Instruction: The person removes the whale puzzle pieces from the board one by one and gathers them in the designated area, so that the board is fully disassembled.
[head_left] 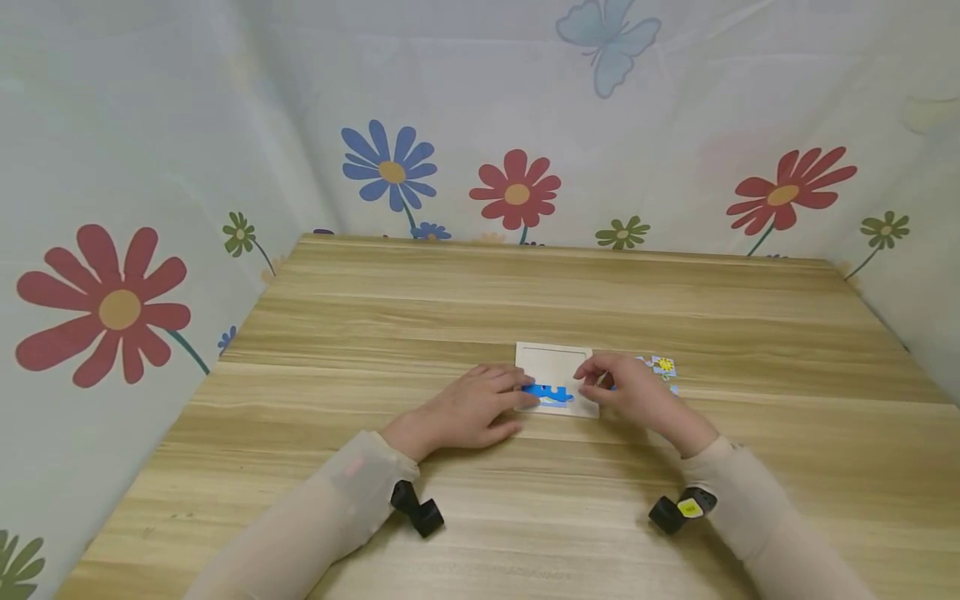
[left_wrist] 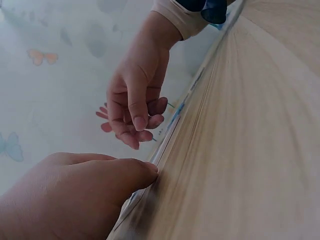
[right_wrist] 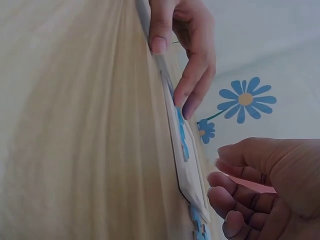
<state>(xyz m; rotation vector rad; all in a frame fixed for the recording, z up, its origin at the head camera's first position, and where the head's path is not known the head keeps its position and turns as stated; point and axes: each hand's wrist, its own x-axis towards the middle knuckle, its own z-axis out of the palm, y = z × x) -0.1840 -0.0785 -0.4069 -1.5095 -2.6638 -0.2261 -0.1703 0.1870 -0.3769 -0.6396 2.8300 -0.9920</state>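
A pale wooden puzzle tray (head_left: 555,360) lies on the table with joined blue puzzle pieces (head_left: 553,392) along its near side. My left hand (head_left: 480,406) rests at the tray's left edge, its fingertips on the left end of these pieces and its thumb low near the table. Over the tray's right edge hovers my right hand (head_left: 633,390), fingers loosely bent. Nothing shows between its thumb and fingers in the right wrist view, where the hand (right_wrist: 260,185) stands apart from the tray (right_wrist: 192,182).
Loose puzzle pieces (head_left: 664,366), one with a yellow sun-like print, lie right of the tray, partly hidden behind my right hand. The wooden table (head_left: 465,300) reaches back to a flower-printed curtain (head_left: 450,75).
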